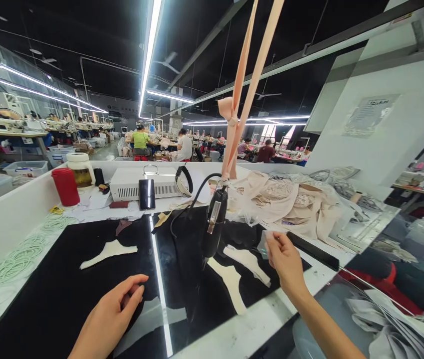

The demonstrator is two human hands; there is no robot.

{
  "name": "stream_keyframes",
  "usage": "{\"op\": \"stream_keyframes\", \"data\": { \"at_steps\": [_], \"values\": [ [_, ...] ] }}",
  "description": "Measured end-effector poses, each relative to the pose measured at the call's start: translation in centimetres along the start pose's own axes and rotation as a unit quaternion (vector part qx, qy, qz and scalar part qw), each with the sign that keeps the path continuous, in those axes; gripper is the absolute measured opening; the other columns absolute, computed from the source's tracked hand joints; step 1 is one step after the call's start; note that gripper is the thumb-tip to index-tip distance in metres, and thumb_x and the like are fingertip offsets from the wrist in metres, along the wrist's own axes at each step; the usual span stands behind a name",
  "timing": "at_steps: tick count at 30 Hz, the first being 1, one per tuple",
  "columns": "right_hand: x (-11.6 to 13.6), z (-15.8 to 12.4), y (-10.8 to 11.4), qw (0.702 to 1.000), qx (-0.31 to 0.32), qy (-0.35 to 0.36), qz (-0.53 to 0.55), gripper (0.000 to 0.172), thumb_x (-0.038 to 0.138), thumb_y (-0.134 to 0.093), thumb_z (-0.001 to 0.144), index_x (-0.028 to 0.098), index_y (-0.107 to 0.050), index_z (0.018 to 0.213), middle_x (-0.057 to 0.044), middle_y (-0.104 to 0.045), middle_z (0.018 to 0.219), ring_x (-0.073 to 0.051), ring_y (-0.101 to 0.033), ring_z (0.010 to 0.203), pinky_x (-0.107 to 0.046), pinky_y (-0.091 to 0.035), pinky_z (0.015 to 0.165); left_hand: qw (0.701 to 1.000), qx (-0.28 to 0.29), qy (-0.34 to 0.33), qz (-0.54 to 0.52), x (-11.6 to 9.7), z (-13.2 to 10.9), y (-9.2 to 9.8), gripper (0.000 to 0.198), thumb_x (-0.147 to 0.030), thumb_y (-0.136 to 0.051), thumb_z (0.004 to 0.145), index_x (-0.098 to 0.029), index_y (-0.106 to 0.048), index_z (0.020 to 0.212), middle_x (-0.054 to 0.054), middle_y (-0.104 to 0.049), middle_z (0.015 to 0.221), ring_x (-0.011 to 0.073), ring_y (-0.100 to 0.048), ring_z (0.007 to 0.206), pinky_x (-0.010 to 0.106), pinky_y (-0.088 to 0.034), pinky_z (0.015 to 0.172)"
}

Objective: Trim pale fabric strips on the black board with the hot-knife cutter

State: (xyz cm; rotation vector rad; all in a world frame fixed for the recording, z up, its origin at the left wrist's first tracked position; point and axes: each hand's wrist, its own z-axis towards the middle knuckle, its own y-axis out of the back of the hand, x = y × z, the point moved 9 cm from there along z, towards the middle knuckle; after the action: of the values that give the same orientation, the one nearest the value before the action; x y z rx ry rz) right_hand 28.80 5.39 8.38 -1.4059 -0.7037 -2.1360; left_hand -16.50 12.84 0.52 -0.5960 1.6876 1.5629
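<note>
**Sheer scrap [263, 246] pinched in my right hand [286, 260], left hand [109, 316] loosely curled**

My hands are well apart. The left hovers low, thumb and forefinger a little parted, and just beyond its fingers a grey translucent piece [155, 319] lies on the black board [47, 284], its long axis slanting away to the right, narrow end pointing toward my right side. My right thumb and fingers are clamped on the sheer scrap, which juts leftward from the tips; too much is covered to tell its long axis.

Left of my right hand lie two cream pieces [229, 284] [247, 260], both running from near right to far left. Between my hands hangs a black tool [215, 214] on peach strips [230, 149], blocking part of the board behind it. A third cream piece [109, 252] stretches sideways beyond my left hand.

Farther off, past my left, stand a phone [146, 194], a white box [125, 184] and a red cup [66, 187]; past my right, beige fabric [272, 197] is heaped. The notice [371, 114] on the pillar is too small to read.
</note>
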Motion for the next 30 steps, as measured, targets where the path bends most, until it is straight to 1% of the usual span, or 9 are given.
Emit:
{"op": "stream_keyframes", "data": {
  "at_steps": [2, 6, 10, 14, 17, 20, 22, 24, 30],
  "values": [
    [1.8, -2.3, -2.7, 0.997, 0.083, -0.004, 0.006, 0.041, 0.061, -0.06, 0.091, 0.021, -0.063, 0.095, 0.011, -0.034, 0.055, -0.008, -0.03, 0.043, -0.022, -0.023, 0.04, 0.999, -0.019, -0.009, -0.027, -1.1, -0.3, 0.3, 0.047, -0.06, -0.048, 0.092, -0.029, -0.069, 0.12, -0.002, -0.069, 0.082, 0.02, -0.066, 0.073, 0.026, -0.05, 0.063],
    [5.1, -8.4, -8.6, 0.972, 0.234, 0.013, 0.005, 0.034, 0.055, -0.068, 0.084, 0.022, -0.068, 0.083, 0.008, -0.039, 0.056, -0.011, -0.035, 0.05, -0.024, -0.027, 0.047, 0.995, -0.01, -0.049, -0.082, -3.7, -1.4, 0.4, 0.045, -0.059, -0.051, 0.092, -0.025, -0.072, 0.111, 0.0, -0.064, 0.076, 0.0179, -0.058, 0.068, 0.025, -0.046, 0.059],
    [7.3, -14.1, -14.3, 0.933, 0.356, 0.045, 0.005, 0.03, 0.048, -0.061, 0.09, 0.022, -0.069, 0.08, 0.007, -0.039, 0.056, -0.012, -0.038, 0.053, -0.025, -0.029, 0.052, 0.978, 0.076, -0.134, -0.138, -6.2, -2.7, -1.0, 0.04, -0.058, -0.058, 0.092, -0.025, -0.074, 0.105, 0.003, -0.065, 0.085, 0.017, -0.058, 0.073, 0.025, -0.047, 0.066],
    [8.6, -17.3, -18.0, 0.903, 0.422, 0.074, -0.006, 0.029, 0.045, -0.055, 0.095, 0.021, -0.067, 0.083, 0.008, -0.039, 0.058, -0.012, -0.039, 0.057, -0.025, -0.028, 0.055, 0.935, 0.148, -0.176, -0.268, -6.8, -3.3, -2.5, 0.054, -0.07, -0.069, 0.081, -0.021, -0.073, 0.105, 0.006, -0.066, 0.093, 0.0187, -0.06, 0.081, 0.027, -0.048, 0.073],
    [8.7, -18.3, -19.4, 0.889, 0.451, 0.08, -0.018, 0.028, 0.044, -0.055, 0.096, 0.021, -0.066, 0.083, 0.008, -0.039, 0.059, -0.012, -0.038, 0.057, -0.025, -0.028, 0.055, 0.903, 0.171, -0.115, -0.377, -6.2, -3.3, -3.2, 0.055, -0.069, -0.078, 0.075, -0.019, -0.07, 0.099, 0.005, -0.067, 0.088, 0.0189, -0.062, 0.081, 0.029, -0.049, 0.075],
    [8.4, -18.6, -19.8, 0.882, 0.465, 0.074, -0.025, 0.029, 0.045, -0.054, 0.096, 0.021, -0.065, 0.082, 0.008, -0.039, 0.059, -0.012, -0.038, 0.057, -0.025, -0.028, 0.055, 0.911, 0.139, -0.058, -0.384, -5.6, -3.2, -2.9, 0.048, -0.064, -0.074, 0.082, -0.017, -0.068, 0.088, 0.002, -0.064, 0.073, 0.0145, -0.06, 0.069, 0.026, -0.049, 0.07],
    [8.2, -18.6, -19.8, 0.879, 0.472, 0.062, -0.028, 0.032, 0.048, -0.053, 0.096, 0.021, -0.064, 0.081, 0.007, -0.038, 0.059, -0.012, -0.037, 0.056, -0.025, -0.028, 0.055, 0.916, 0.115, -0.05, -0.382, -5.7, -3.1, -2.4, 0.051, -0.066, -0.066, 0.088, -0.016, -0.066, 0.081, 0.0, -0.06, 0.065, 0.0117, -0.056, 0.061, 0.024, -0.047, 0.064],
    [8.0, -18.6, -19.6, 0.879, 0.475, 0.039, -0.029, 0.035, 0.051, -0.053, 0.094, 0.022, -0.063, 0.08, 0.007, -0.037, 0.058, -0.012, -0.036, 0.056, -0.025, -0.028, 0.055, 0.905, 0.106, -0.045, -0.411, -5.8, -3.0, -2.2, 0.055, -0.069, -0.064, 0.088, -0.015, -0.065, 0.078, 0.0, -0.059, 0.065, 0.01, -0.055, 0.057, 0.022, -0.046, 0.059],
    [7.9, -18.8, -19.0, 0.881, 0.472, -0.026, -0.016, 0.042, 0.061, -0.057, 0.09, 0.021, -0.062, 0.077, 0.008, -0.034, 0.056, -0.012, -0.032, 0.055, -0.026, -0.026, 0.054, 0.88, 0.114, -0.034, -0.459, -6.0, -3.0, -2.8, 0.057, -0.069, -0.076, 0.077, -0.014, -0.066, 0.087, 0.002, -0.063, 0.075, 0.0092, -0.056, 0.057, 0.021, -0.046, 0.055]
  ]
}}
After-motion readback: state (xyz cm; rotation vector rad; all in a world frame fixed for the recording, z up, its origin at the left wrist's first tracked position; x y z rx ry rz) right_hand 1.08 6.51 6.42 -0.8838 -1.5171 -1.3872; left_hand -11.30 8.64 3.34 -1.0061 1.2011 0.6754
